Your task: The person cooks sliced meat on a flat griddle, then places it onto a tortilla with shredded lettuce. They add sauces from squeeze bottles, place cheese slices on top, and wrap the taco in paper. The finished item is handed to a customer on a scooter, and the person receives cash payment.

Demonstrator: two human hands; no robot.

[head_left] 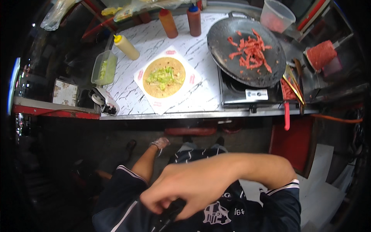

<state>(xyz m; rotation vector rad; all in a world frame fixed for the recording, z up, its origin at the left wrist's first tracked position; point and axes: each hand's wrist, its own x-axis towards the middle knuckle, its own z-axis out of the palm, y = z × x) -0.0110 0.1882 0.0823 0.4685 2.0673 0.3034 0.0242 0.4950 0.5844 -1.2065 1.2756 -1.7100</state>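
Note:
My right hand (pixel 189 185) is bare and reaches across my chest, close to the camera. Its fingers are closed on a black object (pixel 170 214) whose kind I cannot make out. My left hand (pixel 161 143) wears a clear plastic glove and hangs low, short of the counter; its fingers are too blurred to read. On the counter, a tortilla (pixel 152 85) lies flat on white printed paper (pixel 160 103), topped with shredded lettuce (pixel 164 77). Strips of reddish meat (pixel 253 50) sit in a round black pan (pixel 228 67) on a portable stove (pixel 236 96).
A cream squeeze bottle (pixel 127 47) and two reddish ones (pixel 168 24) stand on the counter (pixel 201 102). At its left is a lettuce tub (pixel 109 73). Tongs (pixel 296 91) and a red-handled utensil (pixel 286 116) lie right of the stove. A clear tub (pixel 276 17) stands behind.

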